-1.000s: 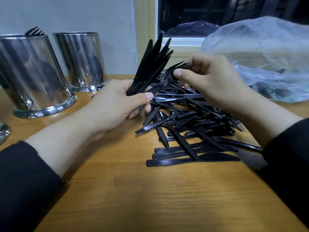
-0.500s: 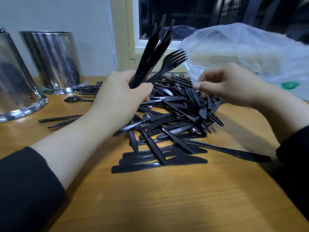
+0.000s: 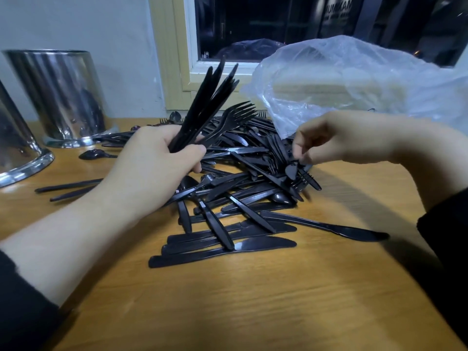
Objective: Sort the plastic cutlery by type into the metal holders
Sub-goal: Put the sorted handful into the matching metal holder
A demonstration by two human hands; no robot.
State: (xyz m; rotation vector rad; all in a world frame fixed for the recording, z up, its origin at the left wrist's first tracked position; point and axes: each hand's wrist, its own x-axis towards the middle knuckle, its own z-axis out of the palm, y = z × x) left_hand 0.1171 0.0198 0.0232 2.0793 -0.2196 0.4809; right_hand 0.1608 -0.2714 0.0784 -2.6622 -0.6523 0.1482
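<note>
A heap of black plastic cutlery (image 3: 240, 193), knives, forks and spoons mixed, lies on the wooden table (image 3: 253, 300). My left hand (image 3: 152, 171) grips a bundle of black forks (image 3: 210, 102) that stands upright and fans out above the heap. My right hand (image 3: 336, 138) reaches down at the heap's right side, its fingertips pinching a fork handle (image 3: 291, 169) in the pile. Two shiny metal holders stand at the left: one (image 3: 60, 97) near the wall, another (image 3: 15, 148) partly cut off by the frame edge.
A crumpled clear plastic bag (image 3: 354, 79) sits behind the heap at the right, under a window. A few loose pieces (image 3: 68, 188) and a spoon (image 3: 93, 154) lie on the table in front of the holders.
My right hand let go of the fork it passed to the left-hand bundle and dropped to the heap's right side. My view shifted right, so the holders slid left.
</note>
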